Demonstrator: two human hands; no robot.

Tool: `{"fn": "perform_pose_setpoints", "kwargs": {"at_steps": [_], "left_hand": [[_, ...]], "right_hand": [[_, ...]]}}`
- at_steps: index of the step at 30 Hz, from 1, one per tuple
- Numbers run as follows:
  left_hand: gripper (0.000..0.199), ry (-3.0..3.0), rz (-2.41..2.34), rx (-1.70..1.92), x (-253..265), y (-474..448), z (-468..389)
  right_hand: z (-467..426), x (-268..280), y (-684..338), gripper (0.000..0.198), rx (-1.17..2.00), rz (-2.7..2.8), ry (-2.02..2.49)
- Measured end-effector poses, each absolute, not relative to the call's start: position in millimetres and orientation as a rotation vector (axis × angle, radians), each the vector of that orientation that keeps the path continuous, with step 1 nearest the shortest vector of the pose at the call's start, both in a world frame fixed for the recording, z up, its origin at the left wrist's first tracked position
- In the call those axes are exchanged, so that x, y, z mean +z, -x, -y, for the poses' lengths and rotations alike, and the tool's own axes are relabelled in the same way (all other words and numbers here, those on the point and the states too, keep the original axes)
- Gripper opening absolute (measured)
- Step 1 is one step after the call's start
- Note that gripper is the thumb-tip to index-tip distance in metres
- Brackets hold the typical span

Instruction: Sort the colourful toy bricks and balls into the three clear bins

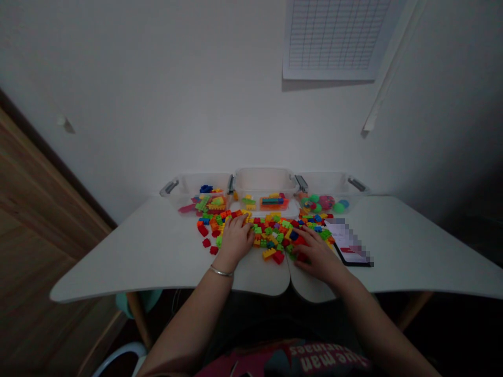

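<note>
- Brick pile (271,230): studded plastic blocks, on smooth white table (153,256), beneath and between both hands.
- Left hand (237,238): over pile's left part, fingers slightly parted; hold cannot be told.
- Right hand (317,256): fingers spread, curved beside red bricks; grasp unclear.

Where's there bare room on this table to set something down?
White tabletop is bare left of the brick pile, out to the left edge, and right of the tablet. The middle is crowded: the pile spreads around the left hand and right hand, with clear bins behind.
</note>
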State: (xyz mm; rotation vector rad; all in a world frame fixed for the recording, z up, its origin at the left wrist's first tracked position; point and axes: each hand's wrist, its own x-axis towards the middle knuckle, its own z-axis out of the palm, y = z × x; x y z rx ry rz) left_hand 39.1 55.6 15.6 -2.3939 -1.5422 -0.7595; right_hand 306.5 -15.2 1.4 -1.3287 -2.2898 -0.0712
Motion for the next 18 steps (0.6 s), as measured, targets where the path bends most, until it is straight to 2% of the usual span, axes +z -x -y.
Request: {"fn": "perform_pose_setpoints", "kwargs": {"at_steps": [7, 18], "left_hand": [[0.024, 2.397, 1.557, -0.725, 17, -39, -55], [0.024, 2.394, 1.535, -0.743, 14, -39, -56]], "right_hand": [[12, -7, -306, 0.007, -0.086, 2.248, 1.307], [6, -14, -310, 0.009, -0.162, 2.152, 1.240]]}}
